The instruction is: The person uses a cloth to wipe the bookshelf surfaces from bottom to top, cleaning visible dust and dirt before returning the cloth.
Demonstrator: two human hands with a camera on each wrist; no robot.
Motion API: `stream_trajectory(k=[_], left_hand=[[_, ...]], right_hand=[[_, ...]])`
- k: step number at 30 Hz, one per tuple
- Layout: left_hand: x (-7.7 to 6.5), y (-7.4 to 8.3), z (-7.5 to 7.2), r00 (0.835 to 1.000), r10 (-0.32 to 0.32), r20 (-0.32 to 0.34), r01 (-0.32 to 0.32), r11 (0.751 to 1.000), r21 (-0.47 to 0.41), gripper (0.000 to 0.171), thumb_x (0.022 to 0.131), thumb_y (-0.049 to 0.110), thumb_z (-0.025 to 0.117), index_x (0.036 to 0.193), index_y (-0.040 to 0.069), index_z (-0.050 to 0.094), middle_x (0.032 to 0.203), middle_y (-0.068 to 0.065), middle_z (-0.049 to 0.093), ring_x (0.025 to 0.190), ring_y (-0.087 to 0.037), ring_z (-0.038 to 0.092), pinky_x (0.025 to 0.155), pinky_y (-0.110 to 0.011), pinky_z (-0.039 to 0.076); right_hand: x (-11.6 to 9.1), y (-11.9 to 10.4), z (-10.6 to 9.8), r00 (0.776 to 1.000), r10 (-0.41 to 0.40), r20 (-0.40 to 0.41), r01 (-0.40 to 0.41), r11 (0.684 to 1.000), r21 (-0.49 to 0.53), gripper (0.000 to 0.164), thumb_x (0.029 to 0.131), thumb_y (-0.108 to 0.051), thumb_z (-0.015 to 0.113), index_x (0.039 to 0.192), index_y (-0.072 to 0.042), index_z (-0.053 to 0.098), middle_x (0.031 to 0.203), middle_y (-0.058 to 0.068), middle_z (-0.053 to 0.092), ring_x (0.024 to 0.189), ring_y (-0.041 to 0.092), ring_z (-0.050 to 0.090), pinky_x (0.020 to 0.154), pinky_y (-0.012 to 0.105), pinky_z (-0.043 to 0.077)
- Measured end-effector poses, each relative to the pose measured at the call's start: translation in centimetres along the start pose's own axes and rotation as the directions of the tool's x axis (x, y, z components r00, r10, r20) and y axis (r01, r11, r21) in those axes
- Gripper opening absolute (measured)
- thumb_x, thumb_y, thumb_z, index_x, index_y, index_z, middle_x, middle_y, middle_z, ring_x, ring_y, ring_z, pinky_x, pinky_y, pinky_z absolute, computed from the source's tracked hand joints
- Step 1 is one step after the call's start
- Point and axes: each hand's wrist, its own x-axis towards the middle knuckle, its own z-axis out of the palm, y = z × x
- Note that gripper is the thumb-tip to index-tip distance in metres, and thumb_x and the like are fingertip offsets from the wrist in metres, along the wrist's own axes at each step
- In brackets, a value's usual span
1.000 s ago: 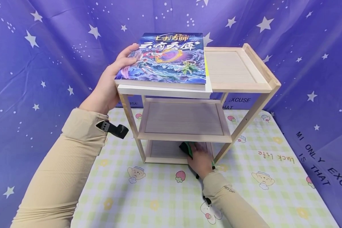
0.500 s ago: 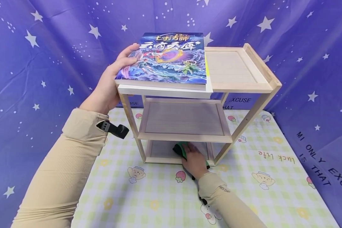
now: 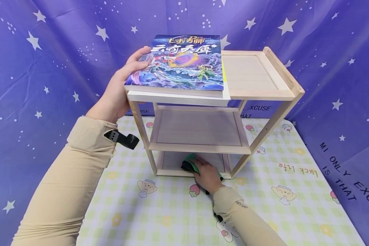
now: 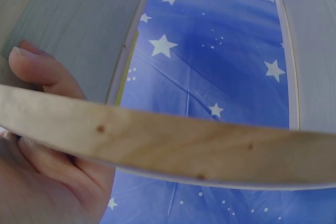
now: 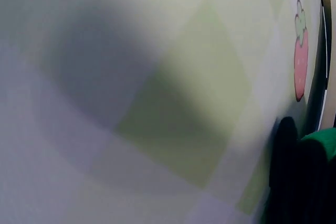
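"Two levels of the shelf [image 3: 200,149] have a hand at them; how do we find the left hand [image 3: 118,85]?"

"Gripping the shelf's upper left end. We see fingers over the edge of a blue book [image 3: 184,68], and in the left wrist view the hand wraps round a wooden bar of the shelf."

"And the right hand [image 3: 207,176]?"

"We see it at the shelf's bottom board, laid over a green and black cloth [image 3: 188,166]. Whether its fingers curl round that, we can't tell."

"Where does the book lie?"

"Flat on the left part of the shelf's top, upon a second book [image 3: 178,98] whose white pages jut out in front."

"Around the shelf?"

"Beneath it we have a checked tablecloth [image 3: 184,222]; behind it, a starry curtain [image 3: 80,20]."
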Motion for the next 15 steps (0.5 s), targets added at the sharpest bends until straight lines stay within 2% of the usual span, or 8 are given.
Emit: stream_trajectory(k=[4, 10, 15], left_hand=[[0.05, -0.08, 0.0, 1.0, 0.0, -0.008, 0.0, 1.0, -0.005, 0.051, 0.096, 0.033, 0.049, 0.146, 0.041, 0.041, 0.16, 0.005, 0.023, 0.139, -0.018, 0.038, 0.116, -0.037, 0.026], [0.14, -0.19, -0.01, 1.0, 0.001, -0.012, -0.001, 1.0, -0.014, 0.051, 0.096, 0.034, 0.05, 0.146, 0.041, 0.042, 0.159, 0.004, 0.023, 0.139, -0.019, 0.038, 0.115, -0.037, 0.026], [0.15, -0.21, 0.05, 1.0, 0.002, -0.012, -0.002, 1.0, -0.014, 0.051, 0.096, 0.034, 0.05, 0.146, 0.041, 0.042, 0.16, 0.005, 0.023, 0.139, -0.019, 0.038, 0.115, -0.038, 0.026]], right_hand=[[0.0, 0.1, -0.18, 0.999, 0.028, 0.031, -0.031, 0.995, 0.09, 0.049, 0.082, -0.007, 0.071, 0.13, -0.008, 0.064, 0.14, 0.017, 0.057, 0.105, 0.038, 0.067, 0.082, 0.048, 0.055], [0.19, 0.14, -0.49, 0.991, 0.1, 0.088, -0.117, 0.968, 0.22, 0.049, 0.083, -0.004, 0.065, 0.132, -0.009, 0.062, 0.145, 0.015, 0.053, 0.118, 0.037, 0.061, 0.092, 0.048, 0.052], [0.33, 0.16, -0.53, 0.992, 0.074, 0.099, -0.095, 0.967, 0.235, 0.048, 0.083, -0.004, 0.066, 0.131, -0.01, 0.063, 0.144, 0.013, 0.054, 0.125, 0.034, 0.058, 0.097, 0.047, 0.05]])
